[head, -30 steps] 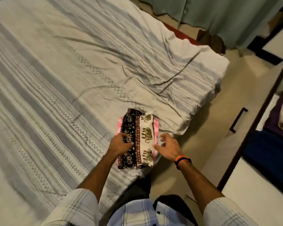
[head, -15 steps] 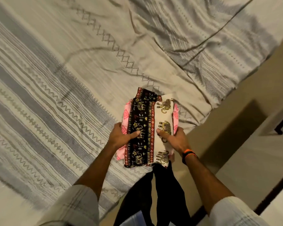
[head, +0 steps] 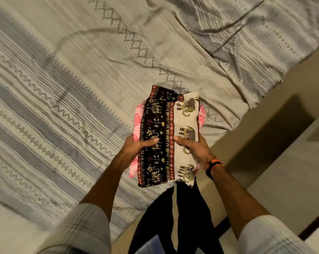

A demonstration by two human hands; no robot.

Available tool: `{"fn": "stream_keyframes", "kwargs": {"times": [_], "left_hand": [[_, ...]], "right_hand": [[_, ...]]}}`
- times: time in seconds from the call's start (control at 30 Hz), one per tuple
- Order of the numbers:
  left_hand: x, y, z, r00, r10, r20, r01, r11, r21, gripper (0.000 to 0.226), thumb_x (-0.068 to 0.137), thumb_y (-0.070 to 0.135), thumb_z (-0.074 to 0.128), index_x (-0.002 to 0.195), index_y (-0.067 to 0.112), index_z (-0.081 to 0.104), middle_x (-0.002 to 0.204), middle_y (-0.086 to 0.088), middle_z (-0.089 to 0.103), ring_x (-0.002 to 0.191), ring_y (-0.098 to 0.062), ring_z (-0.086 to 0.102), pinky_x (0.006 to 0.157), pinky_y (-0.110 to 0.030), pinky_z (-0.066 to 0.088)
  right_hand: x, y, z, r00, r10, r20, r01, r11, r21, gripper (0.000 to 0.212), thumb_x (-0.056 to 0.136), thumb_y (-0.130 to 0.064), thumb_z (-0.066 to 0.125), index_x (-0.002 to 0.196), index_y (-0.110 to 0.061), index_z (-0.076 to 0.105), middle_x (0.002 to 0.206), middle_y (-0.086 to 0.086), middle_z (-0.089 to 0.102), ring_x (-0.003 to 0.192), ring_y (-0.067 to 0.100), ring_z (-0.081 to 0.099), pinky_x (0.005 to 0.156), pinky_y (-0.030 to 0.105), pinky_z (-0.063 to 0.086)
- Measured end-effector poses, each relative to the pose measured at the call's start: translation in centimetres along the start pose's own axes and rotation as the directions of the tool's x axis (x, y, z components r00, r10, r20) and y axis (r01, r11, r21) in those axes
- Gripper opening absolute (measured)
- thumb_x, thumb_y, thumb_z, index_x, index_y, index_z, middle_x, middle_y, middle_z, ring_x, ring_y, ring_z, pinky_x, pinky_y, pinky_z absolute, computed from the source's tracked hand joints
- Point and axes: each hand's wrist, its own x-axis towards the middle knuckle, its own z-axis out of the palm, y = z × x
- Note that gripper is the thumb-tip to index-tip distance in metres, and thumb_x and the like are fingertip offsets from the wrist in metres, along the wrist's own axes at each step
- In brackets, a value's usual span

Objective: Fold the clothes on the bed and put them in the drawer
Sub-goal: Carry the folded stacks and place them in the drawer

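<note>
The stack of folded clothes (head: 168, 136) sits between the two hands, right at the near edge of the bed (head: 78, 99) — an elephant-print cloth on top, a pink piece (head: 136, 120) showing under it on both sides. Its long axis runs away from the person, from the near edge by the dark trousers (head: 173, 217) toward the middle of the bed, tilted slightly to the right at the far end.

The left hand (head: 136, 149) grasps the left long side, thumb lying across the dark border on top; the right hand (head: 193, 149) grasps the right long side, thumb on the pale elephant panel. Both hold the near half, so the far half reaches out past the hands. Neither hand is nearer — the grip is about even. Whether the stack rests on the bed or is just clear of it cannot be told.

The drawer is not clearly in view; a pale furniture edge (head: 290, 162) lies to the right, so the carry is likely a turn to that side.
</note>
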Motion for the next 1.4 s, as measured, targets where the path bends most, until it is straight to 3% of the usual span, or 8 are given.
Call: {"fn": "stream_keyframes", "kwargs": {"times": [0.27, 0.43, 0.57, 0.67, 0.8, 1.0, 1.27, 1.4], "left_hand": [[-5.4, 2.1, 1.5, 0.999, 0.044, 0.028, -0.044, 0.999, -0.009, 0.062, 0.060, 0.022, 0.087, 0.116, 0.017, 0.063, 0.105, -0.002, 0.075, 0.101, -0.023, 0.071, 0.089, -0.038, 0.054], [-9.8, 5.4, 3.3, 0.990, 0.111, 0.081, -0.117, 0.991, 0.071, 0.081, 0.049, 0.035, 0.095, 0.120, 0.014, 0.063, 0.110, -0.004, 0.074, 0.106, -0.027, 0.069, 0.100, -0.049, 0.050], [-13.7, 7.6, 6.5, 0.973, 0.172, 0.153, -0.193, 0.972, 0.133, 0.062, 0.062, 0.024, 0.090, 0.117, 0.010, 0.065, 0.105, -0.008, 0.075, 0.098, -0.030, 0.072, 0.095, -0.050, 0.053], [-15.8, 8.5, 9.4, 0.956, 0.215, 0.200, -0.252, 0.950, 0.186, 0.067, 0.059, 0.026, 0.092, 0.117, 0.009, 0.065, 0.106, -0.009, 0.075, 0.098, -0.030, 0.072, 0.094, -0.050, 0.054], [-18.2, 9.0, 14.5, 0.932, 0.235, 0.277, -0.306, 0.919, 0.249, 0.057, 0.066, 0.022, 0.087, 0.116, 0.008, 0.064, 0.103, -0.010, 0.075, 0.093, -0.027, 0.073, 0.083, -0.040, 0.059], [-20.7, 7.6, 22.3, 0.900, 0.197, 0.389, -0.341, 0.874, 0.346, 0.054, 0.070, 0.022, 0.085, 0.118, 0.006, 0.064, 0.104, -0.011, 0.075, 0.094, -0.028, 0.073, 0.079, -0.038, 0.058], [-22.0, 4.6, 33.3, 0.848, 0.092, 0.523, -0.391, 0.774, 0.497, 0.050, 0.072, 0.019, 0.083, 0.116, 0.004, 0.065, 0.103, -0.013, 0.075, 0.093, -0.030, 0.073, 0.078, -0.039, 0.059], [-21.2, 3.8, 38.9, 0.824, -0.008, 0.566, -0.398, 0.703, 0.589, 0.057, 0.069, 0.023, 0.086, 0.117, 0.003, 0.065, 0.105, -0.015, 0.074, 0.097, -0.032, 0.072, 0.091, -0.047, 0.055]], "right_hand": [[-5.4, -2.2, 0.3, 0.997, -0.065, -0.030, 0.067, 0.995, 0.072, 0.064, 0.067, -0.026, 0.088, 0.124, -0.013, 0.062, 0.113, 0.006, 0.073, 0.101, 0.027, 0.071, 0.092, 0.047, 0.056], [-10.9, -4.9, -0.3, 0.977, -0.195, -0.091, 0.203, 0.975, 0.093, 0.046, 0.078, -0.013, 0.079, 0.121, -0.009, 0.064, 0.111, 0.008, 0.074, 0.098, 0.026, 0.072, 0.081, 0.033, 0.059], [-15.5, -6.1, -2.0, 0.951, -0.275, -0.145, 0.294, 0.946, 0.139, 0.041, 0.079, -0.011, 0.078, 0.118, -0.007, 0.066, 0.109, 0.011, 0.074, 0.097, 0.030, 0.072, 0.083, 0.039, 0.059], [-18.2, -6.3, -4.1, 0.929, -0.324, -0.180, 0.355, 0.917, 0.179, 0.041, 0.080, -0.011, 0.077, 0.119, -0.007, 0.065, 0.109, 0.012, 0.074, 0.095, 0.030, 0.072, 0.079, 0.038, 0.060], [-21.8, -5.6, -8.0, 0.895, -0.372, -0.247, 0.424, 0.883, 0.204, 0.044, 0.078, -0.017, 0.079, 0.119, -0.010, 0.066, 0.108, 0.011, 0.074, 0.099, 0.033, 0.071, 0.090, 0.048, 0.056], [-27.1, -2.0, -13.7, 0.814, -0.425, -0.395, 0.536, 0.813, 0.230, 0.053, 0.069, -0.035, 0.084, 0.117, -0.019, 0.068, 0.108, 0.006, 0.075, 0.098, 0.029, 0.072, 0.093, 0.051, 0.055], [-32.8, 3.8, -20.6, 0.721, -0.343, -0.602, 0.608, 0.730, 0.313, 0.047, 0.073, -0.035, 0.084, 0.113, -0.016, 0.070, 0.103, 0.006, 0.076, 0.095, 0.028, 0.073, 0.091, 0.050, 0.056], [-33.9, 6.2, -24.1, 0.680, -0.255, -0.687, 0.631, 0.681, 0.372, 0.049, 0.069, -0.038, 0.085, 0.110, -0.016, 0.071, 0.100, 0.006, 0.076, 0.092, 0.028, 0.073, 0.090, 0.050, 0.056]]}}
